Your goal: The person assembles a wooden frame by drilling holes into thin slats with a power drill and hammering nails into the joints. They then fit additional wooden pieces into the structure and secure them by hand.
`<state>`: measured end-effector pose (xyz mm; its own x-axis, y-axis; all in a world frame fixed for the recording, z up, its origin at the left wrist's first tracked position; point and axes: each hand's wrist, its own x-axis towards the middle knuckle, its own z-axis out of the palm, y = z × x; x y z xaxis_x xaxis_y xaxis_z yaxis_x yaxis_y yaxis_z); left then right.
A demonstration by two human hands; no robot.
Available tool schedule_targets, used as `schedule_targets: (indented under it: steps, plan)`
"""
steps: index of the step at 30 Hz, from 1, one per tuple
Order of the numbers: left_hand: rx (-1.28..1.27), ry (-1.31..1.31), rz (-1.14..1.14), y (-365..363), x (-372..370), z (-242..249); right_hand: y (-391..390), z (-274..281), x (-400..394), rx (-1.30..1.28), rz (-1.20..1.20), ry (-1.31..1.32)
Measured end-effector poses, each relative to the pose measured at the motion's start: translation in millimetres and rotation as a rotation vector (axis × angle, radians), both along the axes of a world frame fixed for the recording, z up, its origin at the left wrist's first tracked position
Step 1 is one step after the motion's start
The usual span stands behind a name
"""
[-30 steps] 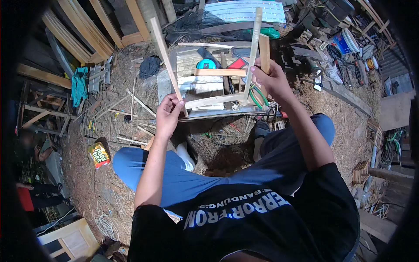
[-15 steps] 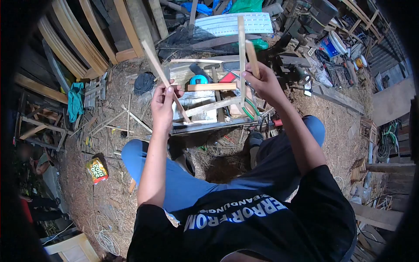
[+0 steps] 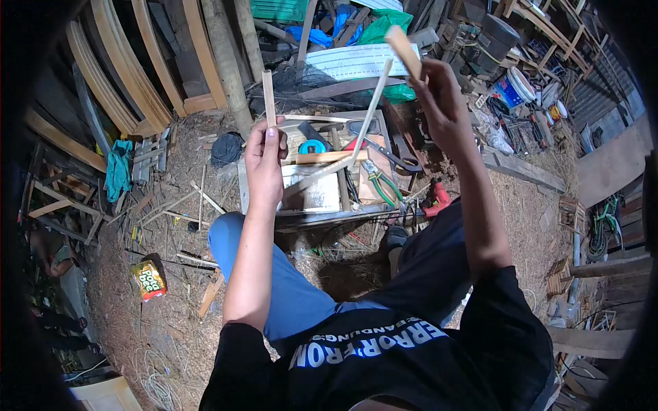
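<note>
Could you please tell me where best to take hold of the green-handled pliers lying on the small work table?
Probably the green-handled pliers are best taken by the two handles, from above: they lie flat on the work table, handles splayed towards the person and uncovered.

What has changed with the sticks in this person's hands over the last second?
The right hand has lifted its two wooden slats higher and away from the workbench. The left hand has turned its thin stick from a slant to nearly upright. Both hands keep their grip; the tools on the bench and the yellow packet lie as before.
</note>
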<state>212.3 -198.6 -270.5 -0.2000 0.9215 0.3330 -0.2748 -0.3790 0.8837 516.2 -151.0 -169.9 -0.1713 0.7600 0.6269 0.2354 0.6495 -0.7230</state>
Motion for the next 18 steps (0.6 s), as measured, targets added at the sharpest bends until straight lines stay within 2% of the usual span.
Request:
schedule_targets:
  steps: [2,5,6,7,10,15,18]
  plan:
    - [0.042,0.032,-0.002,5,1,2,-7,18,-9,0.139,-0.096,-0.148]
    - [0.094,0.08,0.012,12,3,3,-7,32,-22,0.141,-0.02,-0.259]
    - [0.102,0.095,0.02,14,3,4,-2,35,-26,0.292,-0.024,-0.28]
    - [0.114,0.11,0.027,17,3,6,-4,44,-28,0.319,-0.074,-0.387]
    - [0.129,0.111,0.018,28,1,12,13,45,-33,0.452,-0.052,-0.361]
    - [0.076,0.157,-0.049,38,-10,10,16,50,-37,0.338,-0.04,-0.652]
    - [0.068,0.218,0.074,30,-2,14,19,38,-36,0.36,-0.062,-0.556]
